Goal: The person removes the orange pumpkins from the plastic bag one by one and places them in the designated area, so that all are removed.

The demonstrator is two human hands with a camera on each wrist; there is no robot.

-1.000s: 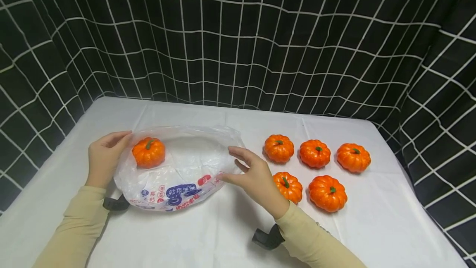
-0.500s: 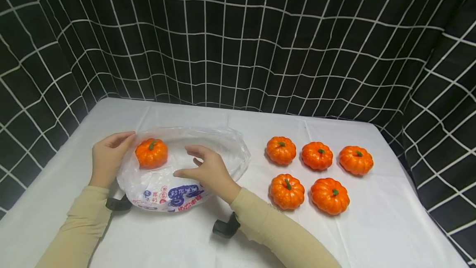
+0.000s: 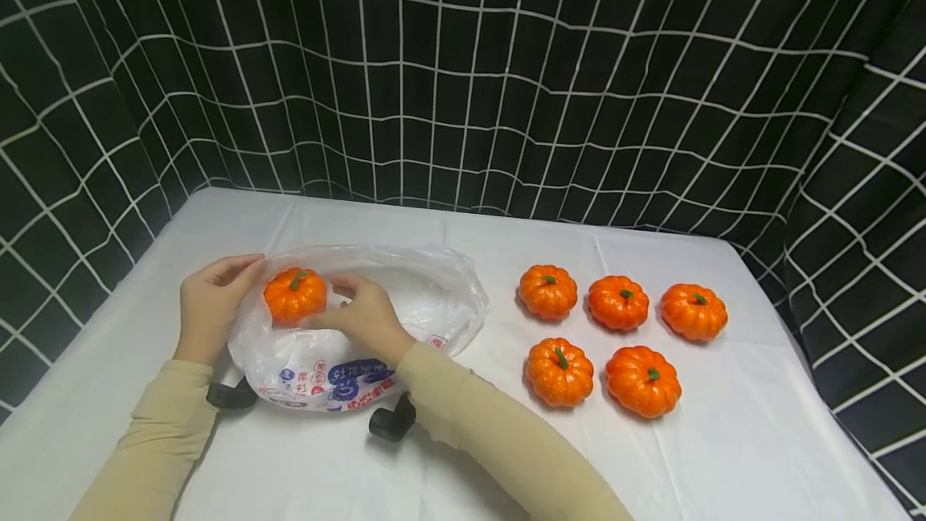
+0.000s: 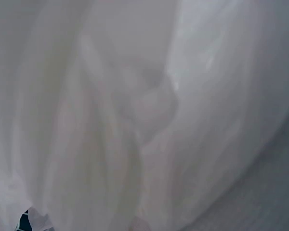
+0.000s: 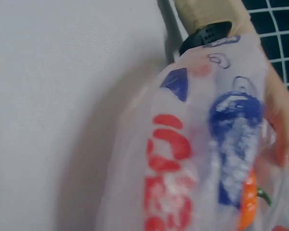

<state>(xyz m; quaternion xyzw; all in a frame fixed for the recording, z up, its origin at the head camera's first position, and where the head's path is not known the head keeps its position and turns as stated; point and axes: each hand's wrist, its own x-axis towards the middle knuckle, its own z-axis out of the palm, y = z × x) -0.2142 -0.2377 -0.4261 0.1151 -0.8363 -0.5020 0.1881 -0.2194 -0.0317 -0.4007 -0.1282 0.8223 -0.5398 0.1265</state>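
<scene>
A small orange pumpkin (image 3: 295, 297) with a green stem lies inside the left part of a thin white plastic bag (image 3: 434, 296) with blue and red print. My left hand (image 3: 213, 308) pinches the bag's left rim between thumb and fingertips. Inside the bag's mouth, my right hand (image 3: 369, 320) has its thumb at the pumpkin's front and its fingers by the right side, spread apart. The right wrist view shows the printed bag (image 5: 130, 192) over part of the pumpkin (image 5: 249, 204), with fingertips at the right edge. Blurred white film (image 4: 207, 120) fills the left wrist view.
Several more orange pumpkins stand in two rows right of the bag, including one at the back (image 3: 547, 293) and one in front (image 3: 643, 382). A white cloth (image 3: 463, 473) covers the table. Dark curtains with white grid lines (image 3: 448, 79) surround its back and sides.
My right hand has let go of the bag's right rim and moved left, into the bag, up to the pumpkin. The left hand keeps its pinch on the left rim.
</scene>
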